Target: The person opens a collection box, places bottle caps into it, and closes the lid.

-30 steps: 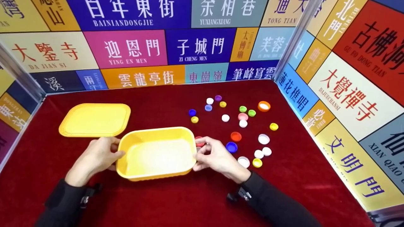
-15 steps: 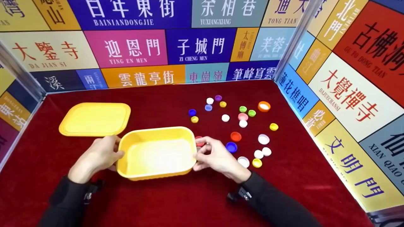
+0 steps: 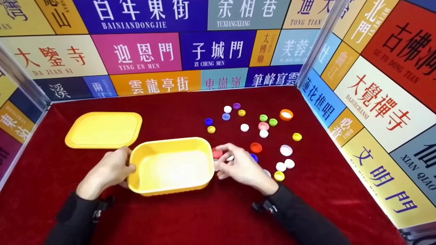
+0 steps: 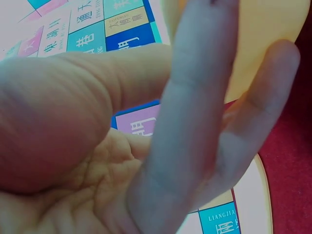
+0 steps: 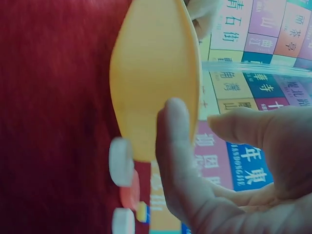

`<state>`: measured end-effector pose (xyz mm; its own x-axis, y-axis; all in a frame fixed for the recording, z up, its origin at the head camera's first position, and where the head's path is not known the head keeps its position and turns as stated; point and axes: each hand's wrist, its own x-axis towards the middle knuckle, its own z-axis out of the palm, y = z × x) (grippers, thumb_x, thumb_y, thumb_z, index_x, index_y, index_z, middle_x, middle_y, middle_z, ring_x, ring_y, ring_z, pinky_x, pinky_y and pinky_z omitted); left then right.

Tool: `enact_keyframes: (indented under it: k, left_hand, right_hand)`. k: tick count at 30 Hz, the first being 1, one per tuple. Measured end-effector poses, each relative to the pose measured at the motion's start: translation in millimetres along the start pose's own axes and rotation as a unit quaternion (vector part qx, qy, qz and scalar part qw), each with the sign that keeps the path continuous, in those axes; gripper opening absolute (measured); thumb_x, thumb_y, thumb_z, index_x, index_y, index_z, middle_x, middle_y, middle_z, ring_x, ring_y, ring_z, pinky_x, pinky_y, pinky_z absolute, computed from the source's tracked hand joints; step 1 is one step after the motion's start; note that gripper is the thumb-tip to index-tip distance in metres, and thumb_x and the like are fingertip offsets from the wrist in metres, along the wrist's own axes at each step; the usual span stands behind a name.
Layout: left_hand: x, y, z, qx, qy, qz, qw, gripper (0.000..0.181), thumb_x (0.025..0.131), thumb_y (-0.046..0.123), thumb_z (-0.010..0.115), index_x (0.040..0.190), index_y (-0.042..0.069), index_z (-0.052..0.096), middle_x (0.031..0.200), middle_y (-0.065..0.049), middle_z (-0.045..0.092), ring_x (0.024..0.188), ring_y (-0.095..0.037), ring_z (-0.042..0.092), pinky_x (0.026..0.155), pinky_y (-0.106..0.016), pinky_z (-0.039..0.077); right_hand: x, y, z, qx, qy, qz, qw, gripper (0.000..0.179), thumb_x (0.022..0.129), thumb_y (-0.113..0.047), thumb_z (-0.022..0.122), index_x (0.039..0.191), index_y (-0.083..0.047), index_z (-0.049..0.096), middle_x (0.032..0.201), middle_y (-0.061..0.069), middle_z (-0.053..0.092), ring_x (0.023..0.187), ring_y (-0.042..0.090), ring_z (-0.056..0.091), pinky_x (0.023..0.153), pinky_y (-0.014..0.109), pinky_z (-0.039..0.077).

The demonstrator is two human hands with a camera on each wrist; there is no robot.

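A yellow plastic box (image 3: 170, 190), rectangular with rounded corners and nothing inside, sits in the middle of the red cloth. My left hand (image 3: 109, 172) grips its left end, thumb at the rim and fingers on the outer wall. Just off the right end is my right hand (image 3: 243, 166), fingers loosely bent. In the right wrist view a gap shows between thumb and fingers, and they hold nothing beside the box (image 5: 151, 68). A red bottle cap (image 3: 217, 153) and a white cap (image 3: 230, 158) lie by the right fingers, partly hidden.
The yellow lid (image 3: 104, 131) lies flat behind the left hand. Several coloured caps are scattered to the right, among them an orange ring-like cap (image 3: 286, 115), a red cap (image 3: 256, 147) and a yellow cap (image 3: 279, 176). Printed panels (image 3: 136, 54) wall the table's back and sides.
My right hand has let go of the box's right end and shifted slightly right, uncovering a white cap. The left hand keeps its grip; the box stays almost in place.
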<state>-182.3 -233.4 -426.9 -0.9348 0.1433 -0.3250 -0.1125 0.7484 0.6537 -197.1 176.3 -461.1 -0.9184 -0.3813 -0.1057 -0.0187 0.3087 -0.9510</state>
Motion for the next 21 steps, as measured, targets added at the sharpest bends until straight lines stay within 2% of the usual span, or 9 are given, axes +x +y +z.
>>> enact_keyframes:
  k: [7, 9, 14, 17, 21]
  left_hand:
    - [-0.7, 0.2, 0.7, -0.002, 0.0, -0.001, 1.0, 0.041, 0.112, 0.003, 0.066, 0.148, -0.013, 0.054, 0.116, -0.03, 0.072, 0.082, -0.026, 0.082, 0.067, -0.043, 0.071]
    - [-0.8, 0.3, 1.1, -0.003, 0.001, -0.002, 1.0, 0.041, 0.112, 0.003, 0.065, 0.148, -0.013, 0.054, 0.117, -0.031, 0.072, 0.081, -0.026, 0.082, 0.067, -0.043, 0.071]
    - [-0.2, 0.2, 1.3, 0.004, 0.003, 0.001, 1.0, 0.04, 0.111, 0.003, 0.067, 0.145, -0.013, 0.054, 0.117, -0.031, 0.071, 0.08, -0.024, 0.081, 0.066, -0.043, 0.071]
    - [0.0, -0.2, 1.3, 0.011, 0.003, 0.003, 0.9999, 0.039, 0.111, 0.003, 0.067, 0.144, -0.014, 0.054, 0.117, -0.032, 0.07, 0.079, -0.024, 0.08, 0.066, -0.043, 0.071]
    - [-0.7, 0.1, 2.2, 0.014, 0.003, 0.006, 0.9999, 0.039, 0.112, 0.003, 0.068, 0.145, -0.014, 0.054, 0.119, -0.033, 0.07, 0.079, -0.024, 0.08, 0.066, -0.043, 0.071]
  right_hand:
    - [-2.3, -6, -24, -0.124, 0.044, -0.03, 0.9909, 0.051, 0.107, -0.021, 0.086, 0.153, -0.008, 0.069, 0.123, 0.014, 0.081, 0.085, 0.021, 0.084, 0.08, 0.04, 0.073]
    - [-2.3, -8, -31, -0.156, 0.057, -0.043, 0.9852, 0.049, 0.107, -0.021, 0.086, 0.152, -0.011, 0.071, 0.126, 0.015, 0.082, 0.091, 0.022, 0.084, 0.085, 0.041, 0.072]
    - [2.5, -9, -52, -0.217, 0.095, -0.078, 0.9685, 0.051, 0.104, -0.018, 0.088, 0.152, -0.008, 0.072, 0.13, 0.02, 0.082, 0.106, 0.032, 0.086, 0.102, 0.054, 0.069]
    - [9.8, -5, -70, -0.246, 0.12, -0.092, 0.9574, 0.052, 0.103, -0.016, 0.088, 0.151, -0.004, 0.071, 0.134, 0.023, 0.079, 0.11, 0.037, 0.085, 0.106, 0.058, 0.067]
    - [22.2, 2, -102, -0.285, 0.16, -0.085, 0.9414, 0.05, 0.103, -0.014, 0.086, 0.149, -0.002, 0.072, 0.138, 0.027, 0.074, 0.118, 0.042, 0.08, 0.109, 0.059, 0.064]
